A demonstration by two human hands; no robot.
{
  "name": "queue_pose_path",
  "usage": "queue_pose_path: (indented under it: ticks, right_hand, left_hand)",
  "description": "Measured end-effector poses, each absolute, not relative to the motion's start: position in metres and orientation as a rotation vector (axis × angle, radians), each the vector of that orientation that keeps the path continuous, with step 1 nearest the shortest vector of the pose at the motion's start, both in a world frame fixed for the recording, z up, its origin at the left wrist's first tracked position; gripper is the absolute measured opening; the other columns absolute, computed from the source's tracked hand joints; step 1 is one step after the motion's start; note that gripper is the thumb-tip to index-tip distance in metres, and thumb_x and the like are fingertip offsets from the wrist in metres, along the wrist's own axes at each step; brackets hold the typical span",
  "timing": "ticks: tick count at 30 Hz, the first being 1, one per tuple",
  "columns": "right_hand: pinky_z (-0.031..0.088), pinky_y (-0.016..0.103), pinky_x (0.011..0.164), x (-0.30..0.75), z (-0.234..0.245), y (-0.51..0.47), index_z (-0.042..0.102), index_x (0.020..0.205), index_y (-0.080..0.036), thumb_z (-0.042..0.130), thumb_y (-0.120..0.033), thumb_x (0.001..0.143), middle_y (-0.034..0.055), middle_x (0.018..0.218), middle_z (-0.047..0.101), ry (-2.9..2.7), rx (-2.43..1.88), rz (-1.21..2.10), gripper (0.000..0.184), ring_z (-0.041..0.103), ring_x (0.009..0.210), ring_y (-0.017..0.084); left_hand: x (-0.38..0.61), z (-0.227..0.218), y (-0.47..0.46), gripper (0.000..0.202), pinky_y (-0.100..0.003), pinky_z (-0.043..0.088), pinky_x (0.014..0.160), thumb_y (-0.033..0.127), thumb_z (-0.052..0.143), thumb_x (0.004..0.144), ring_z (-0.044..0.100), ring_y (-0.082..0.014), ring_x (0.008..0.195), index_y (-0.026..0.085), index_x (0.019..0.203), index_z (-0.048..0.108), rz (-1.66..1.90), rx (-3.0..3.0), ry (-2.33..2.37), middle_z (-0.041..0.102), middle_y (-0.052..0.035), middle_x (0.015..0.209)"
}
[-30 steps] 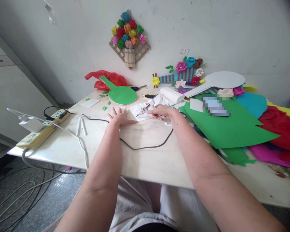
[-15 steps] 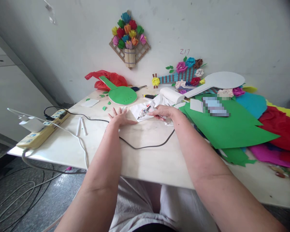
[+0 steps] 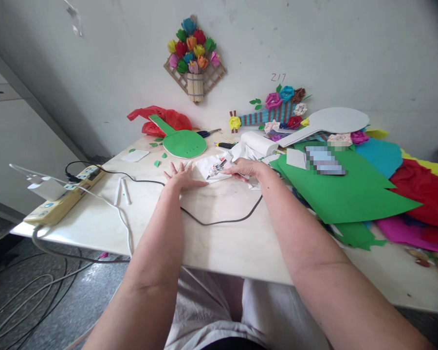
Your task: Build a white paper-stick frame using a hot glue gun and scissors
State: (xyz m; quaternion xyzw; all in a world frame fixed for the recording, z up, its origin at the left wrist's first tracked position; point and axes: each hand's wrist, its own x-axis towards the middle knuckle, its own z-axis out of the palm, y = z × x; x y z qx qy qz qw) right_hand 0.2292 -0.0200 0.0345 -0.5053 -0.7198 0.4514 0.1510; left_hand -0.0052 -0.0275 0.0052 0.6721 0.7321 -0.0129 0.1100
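My left hand lies flat on the pale table, fingers spread, touching the near-left edge of a white paper piece. My right hand is closed around a glue gun, whose tip rests over that white paper. A black cord runs from under the right hand across the table toward the power strip. A green paddle-shaped cutout lies just beyond the hands.
Two white glue sticks lie left of my left hand. Scissors and a red plastic bag sit by the wall. Stacked coloured paper fills the right side, with a white paddle cutout and paper flowers.
The glue gun's tip has dipped slightly lower onto the white paper. My left hand has stayed where it was.
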Motion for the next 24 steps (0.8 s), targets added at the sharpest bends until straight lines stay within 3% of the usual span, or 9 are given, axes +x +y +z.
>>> queue_pose_path:
  ticks: [17,24]
  right_hand:
    - [0.027,0.020,0.031,0.2285,0.0378,-0.0240,0.046,0.053,-0.016,0.068,-0.044,0.070,-0.0035,0.039,0.045,-2.055,-1.407,1.363,0.039,0.036,0.030,0.006]
    - [0.028,0.019,0.031,0.2252,0.0346,-0.0219,0.047,0.058,-0.016,0.068,-0.048,0.069,-0.0043,0.041,0.045,-2.048,-1.437,1.352,0.040,0.037,0.030,0.005]
  left_hand:
    - [-0.0027,0.0059,-0.0291,0.115,-0.066,-0.005,0.099,0.079,0.049,0.049,-0.024,-0.0364,0.129,0.033,0.143,0.003,0.013,1.970,2.164,-0.005,-0.0021,0.151]
    - [-0.0024,0.0047,-0.0278,0.117,-0.066,-0.007,0.099,0.081,0.048,0.047,-0.026,-0.0361,0.129,0.032,0.143,0.003,0.000,1.963,2.167,-0.006,-0.0012,0.151]
